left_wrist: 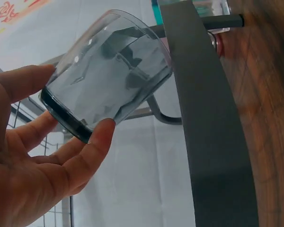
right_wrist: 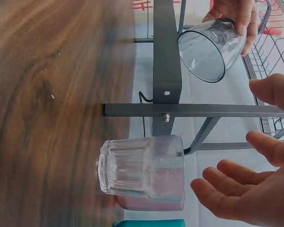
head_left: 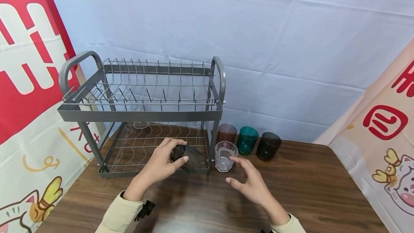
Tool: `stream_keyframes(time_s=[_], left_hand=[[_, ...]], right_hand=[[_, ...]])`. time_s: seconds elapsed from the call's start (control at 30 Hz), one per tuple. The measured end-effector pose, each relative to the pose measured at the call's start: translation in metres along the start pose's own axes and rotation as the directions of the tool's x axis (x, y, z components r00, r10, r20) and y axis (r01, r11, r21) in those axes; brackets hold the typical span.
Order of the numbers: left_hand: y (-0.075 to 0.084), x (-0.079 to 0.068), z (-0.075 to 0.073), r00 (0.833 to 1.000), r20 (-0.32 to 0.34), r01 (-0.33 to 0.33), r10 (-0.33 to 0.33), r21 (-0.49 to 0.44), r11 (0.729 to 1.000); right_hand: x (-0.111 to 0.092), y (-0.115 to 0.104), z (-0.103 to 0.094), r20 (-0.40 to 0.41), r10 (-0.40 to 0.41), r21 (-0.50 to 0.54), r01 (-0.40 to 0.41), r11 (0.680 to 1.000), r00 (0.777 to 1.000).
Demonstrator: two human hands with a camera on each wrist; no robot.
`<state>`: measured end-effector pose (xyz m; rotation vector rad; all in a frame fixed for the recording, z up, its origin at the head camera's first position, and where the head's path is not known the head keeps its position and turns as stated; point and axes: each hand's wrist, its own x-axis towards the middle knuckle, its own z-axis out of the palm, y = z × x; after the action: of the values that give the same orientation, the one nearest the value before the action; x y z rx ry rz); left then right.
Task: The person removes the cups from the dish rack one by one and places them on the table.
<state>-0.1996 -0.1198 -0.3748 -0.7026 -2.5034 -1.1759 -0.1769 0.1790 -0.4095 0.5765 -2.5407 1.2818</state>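
Observation:
My left hand (head_left: 161, 161) grips a smoky grey glass (left_wrist: 109, 71) by its base, with fingers and thumb around it. That glass is tilted, its mouth turned to the right, at the front right of the dish rack's lower tier (head_left: 191, 171). My right hand (head_left: 252, 184) has its fingers spread and slightly bent, beside an upright clear glass (head_left: 224, 161) on the table. In the right wrist view the fingertips are a little apart from the clear glass's rim, and nothing is held.
Behind the clear glass stand a reddish glass (head_left: 227, 132), a teal glass (head_left: 247, 141) and a black glass (head_left: 269, 146). A grey two-tier dish rack (head_left: 142, 116) takes up the left. Another clear glass (head_left: 140, 120) sits at the back of its lower tier.

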Motion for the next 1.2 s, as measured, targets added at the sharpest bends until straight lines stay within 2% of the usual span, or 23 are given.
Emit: stream_keyframes(time_s=[0.2,0.43,0.67,0.8,0.97,1.07,1.2], left_hand=[[-0.001,-0.001,0.006,0.999,-0.031,-0.02,0.02,0.003,1.0],[-0.002,-0.004,0.014,0.998,-0.059,-0.019,0.016,-0.061,0.998],[0.002,-0.005,0.022,1.0,-0.019,0.008,-0.012,-0.211,0.977],[0.013,-0.006,0.023,1.0,0.002,0.0,0.001,-0.32,0.948],[0.029,-0.008,0.021,0.999,0.051,0.024,0.001,-0.476,0.879],[0.029,-0.008,0.024,0.998,0.068,0.048,-0.015,-0.511,0.858],[0.028,-0.009,0.03,0.997,0.073,0.038,0.002,-0.546,0.837]], right_hand=[[-0.002,-0.005,0.001,-0.009,0.044,0.093,-0.043,0.995,0.999],[-0.005,-0.035,-0.003,-0.03,0.017,0.22,-0.01,0.975,0.999],[-0.007,-0.004,0.008,-0.058,-0.046,0.382,0.065,0.922,0.997],[-0.008,0.001,0.011,-0.058,-0.085,0.459,0.102,0.882,0.995],[-0.008,0.0,0.011,-0.034,-0.119,0.524,0.119,0.843,0.992],[-0.008,-0.001,0.011,-0.009,-0.13,0.57,0.112,0.814,0.991],[-0.006,-0.003,0.011,0.025,-0.148,0.618,0.101,0.779,0.989]])
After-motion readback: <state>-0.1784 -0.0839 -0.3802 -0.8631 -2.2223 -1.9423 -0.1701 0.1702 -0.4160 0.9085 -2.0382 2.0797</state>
